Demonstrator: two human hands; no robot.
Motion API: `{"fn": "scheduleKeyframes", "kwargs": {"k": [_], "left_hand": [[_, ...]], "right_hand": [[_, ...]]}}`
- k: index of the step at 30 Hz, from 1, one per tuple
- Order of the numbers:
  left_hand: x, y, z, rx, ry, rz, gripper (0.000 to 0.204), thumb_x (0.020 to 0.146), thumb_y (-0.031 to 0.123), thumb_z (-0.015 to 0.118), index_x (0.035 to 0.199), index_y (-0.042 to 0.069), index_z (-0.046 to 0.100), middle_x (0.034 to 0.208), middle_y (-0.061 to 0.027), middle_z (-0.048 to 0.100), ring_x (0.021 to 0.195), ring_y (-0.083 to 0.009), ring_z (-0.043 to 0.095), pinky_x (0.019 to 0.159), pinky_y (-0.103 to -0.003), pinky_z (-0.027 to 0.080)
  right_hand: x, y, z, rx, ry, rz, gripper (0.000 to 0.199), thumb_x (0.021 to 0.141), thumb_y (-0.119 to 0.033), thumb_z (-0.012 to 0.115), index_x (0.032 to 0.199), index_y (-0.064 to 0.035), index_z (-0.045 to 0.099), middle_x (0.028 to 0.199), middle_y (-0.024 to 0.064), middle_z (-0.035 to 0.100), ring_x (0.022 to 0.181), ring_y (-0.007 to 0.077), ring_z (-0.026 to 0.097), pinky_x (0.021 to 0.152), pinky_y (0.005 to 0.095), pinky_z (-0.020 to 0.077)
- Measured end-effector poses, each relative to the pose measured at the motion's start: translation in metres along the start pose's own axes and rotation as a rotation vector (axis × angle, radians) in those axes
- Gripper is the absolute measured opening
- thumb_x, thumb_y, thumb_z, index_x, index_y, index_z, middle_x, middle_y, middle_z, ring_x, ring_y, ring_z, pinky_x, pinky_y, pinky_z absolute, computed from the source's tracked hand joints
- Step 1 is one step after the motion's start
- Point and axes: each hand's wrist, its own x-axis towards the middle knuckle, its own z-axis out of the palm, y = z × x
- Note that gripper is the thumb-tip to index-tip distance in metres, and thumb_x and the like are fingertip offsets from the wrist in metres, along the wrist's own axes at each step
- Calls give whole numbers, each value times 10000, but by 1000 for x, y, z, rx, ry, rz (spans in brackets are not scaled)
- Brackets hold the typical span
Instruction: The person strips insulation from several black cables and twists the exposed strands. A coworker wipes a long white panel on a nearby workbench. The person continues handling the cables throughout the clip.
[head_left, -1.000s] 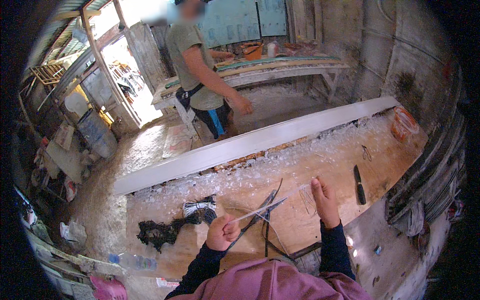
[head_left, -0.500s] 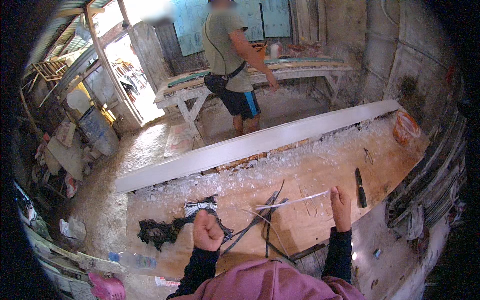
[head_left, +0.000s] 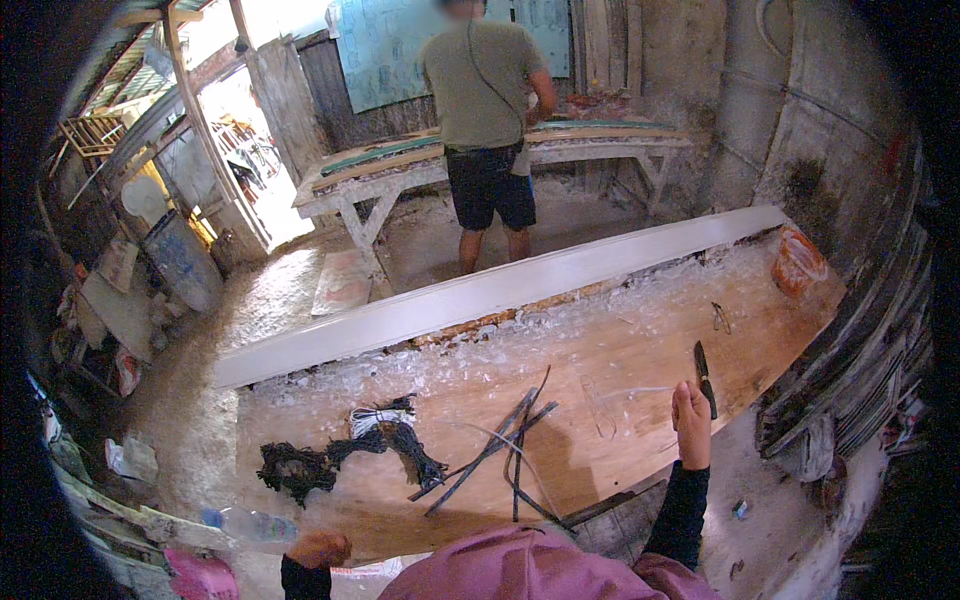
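My right hand (head_left: 692,425) is closed above the right part of the wooden table, pinching one end of a thin white strip (head_left: 640,390). The strip's other end points left. Just beyond that hand lies a dark knife (head_left: 702,365), partly covered by it. At the lower left, my left hand (head_left: 318,549) is at the table's near edge beside a clear plastic bottle (head_left: 248,524). Its fingers look curled; whatever they may hold is hidden. Black bundled cords (head_left: 300,472) lie ahead of it, next to a bundle of white ties (head_left: 380,418). Crossed dark strips (head_left: 500,440) rest mid-table.
A long white board (head_left: 500,297) runs along the table's far edge, with pale flakes (head_left: 480,350) scattered near it. An orange tub (head_left: 798,262) stands at the far right corner. Beyond, a person (head_left: 480,110) stands at a second bench (head_left: 390,180). A pink object (head_left: 200,575) sits lower left.
My left hand has moved from beside the black cords down and left to the near edge. My right hand has lowered slightly. The other person has turned to face the far bench.
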Motion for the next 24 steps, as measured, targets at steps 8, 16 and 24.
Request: {"fn": "scheduleKeyframes", "kwargs": {"k": [8,16,24], "left_hand": [[-31,-65,12,266,51,-604,331,798,410,553,840,83,521,774,-50,429,694,-184,402,576,-342,329],[-13,-12,49,406,1,-426,379,795,376,563,988,50,536,1011,-116,471,939,-236,440,764,-364,364],[104,110,134,226,214,594,683,765,325,617,1292,15,314,1361,-174,268,1269,-252,254,1020,-396,213]], "right_hand": [[-6,-1,9,17,-57,92,338,907,-291,437,626,-112,382,576,-65,328,487,14,278,422,180,220],[-4,-2,27,-248,-160,-123,370,906,-279,424,634,-29,445,564,16,414,560,103,394,522,255,331],[-36,-20,72,-183,-492,-23,341,907,-283,410,748,2,509,650,71,508,650,146,487,613,277,393]]}}
